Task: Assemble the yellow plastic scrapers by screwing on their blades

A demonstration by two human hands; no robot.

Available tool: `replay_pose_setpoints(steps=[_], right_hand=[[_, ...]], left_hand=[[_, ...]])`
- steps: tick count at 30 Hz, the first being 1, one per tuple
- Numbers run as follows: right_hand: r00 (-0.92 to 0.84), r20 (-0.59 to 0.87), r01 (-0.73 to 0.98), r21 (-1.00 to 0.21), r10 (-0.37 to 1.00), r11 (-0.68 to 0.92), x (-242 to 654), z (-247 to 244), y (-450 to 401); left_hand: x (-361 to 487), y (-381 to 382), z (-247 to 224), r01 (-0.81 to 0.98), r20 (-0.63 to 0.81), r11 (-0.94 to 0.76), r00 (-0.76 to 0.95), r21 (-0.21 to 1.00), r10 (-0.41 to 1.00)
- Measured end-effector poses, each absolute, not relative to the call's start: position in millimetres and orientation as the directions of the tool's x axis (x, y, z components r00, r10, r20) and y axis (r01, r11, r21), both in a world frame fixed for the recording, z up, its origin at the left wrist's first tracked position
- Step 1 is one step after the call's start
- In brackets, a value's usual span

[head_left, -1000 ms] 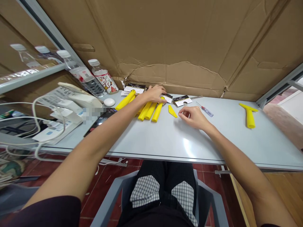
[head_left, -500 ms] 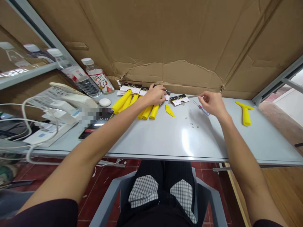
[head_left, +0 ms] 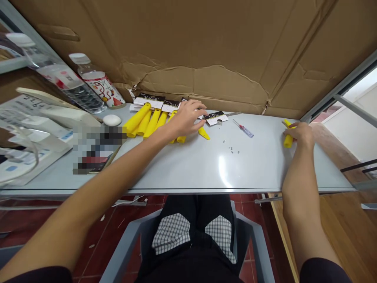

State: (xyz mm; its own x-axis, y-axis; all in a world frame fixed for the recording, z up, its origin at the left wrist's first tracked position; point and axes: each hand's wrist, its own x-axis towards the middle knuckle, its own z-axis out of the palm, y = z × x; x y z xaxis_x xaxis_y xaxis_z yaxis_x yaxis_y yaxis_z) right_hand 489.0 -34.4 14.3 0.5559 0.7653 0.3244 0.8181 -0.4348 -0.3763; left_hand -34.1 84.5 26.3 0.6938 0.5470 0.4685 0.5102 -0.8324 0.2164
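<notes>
At the table's right end my right hand point(head_left: 299, 131) has its fingers closed around a yellow T-shaped tool point(head_left: 288, 140). My left hand point(head_left: 190, 117) rests over the right end of a row of yellow handles point(head_left: 152, 122), its fingers spread; what lies under the palm is hidden. A flat yellow piece point(head_left: 204, 133) lies beside its fingertips. Right of that hand is a black-and-white card point(head_left: 216, 118). A screwdriver point(head_left: 246, 131) with a clear handle lies on the table, and several small screws point(head_left: 231, 148) are scattered in front of it.
Two bottles point(head_left: 101, 84) point(head_left: 69, 84) lean at the back left. Nearer are a white oval object point(head_left: 112, 120), a partly blurred phone point(head_left: 98, 159), white boxes and cables. A cardboard sheet point(head_left: 206, 47) stands behind the table point(head_left: 188, 173). Metal frame posts rise at both sides.
My right hand has moved right, from near the screwdriver to the yellow T-shaped tool, and closed on it. My left hand's fingers have spread. The view has shifted.
</notes>
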Motion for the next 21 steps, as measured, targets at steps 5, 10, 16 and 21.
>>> replay_pose_setpoints(steps=[5,10,16,21], right_hand=[[0.742,0.149,0.630,-0.489,0.654,-0.603,465.8,30.6,-31.9],[0.550,0.341,0.769,-0.564,0.763,-0.302,388.1,52.1,-16.1],[0.138,0.547,0.590,-0.715,0.826,0.375,201.0,13.3,-31.5],[-0.294,0.448,0.436,-0.723,0.844,0.536,147.1,-15.7,-56.5]], left_hand=[[-46.4,50.1,29.7,0.428,0.571,-0.862,0.650,0.271,0.502],[-50.0,33.1,29.3,0.326,0.514,-0.686,0.475,0.651,0.714],[-33.1,4.5,25.6,-0.239,-0.018,0.152,0.484,0.959,0.875],[-24.4,-8.2,10.1,-0.281,-0.060,0.201,0.439,0.938,0.896]])
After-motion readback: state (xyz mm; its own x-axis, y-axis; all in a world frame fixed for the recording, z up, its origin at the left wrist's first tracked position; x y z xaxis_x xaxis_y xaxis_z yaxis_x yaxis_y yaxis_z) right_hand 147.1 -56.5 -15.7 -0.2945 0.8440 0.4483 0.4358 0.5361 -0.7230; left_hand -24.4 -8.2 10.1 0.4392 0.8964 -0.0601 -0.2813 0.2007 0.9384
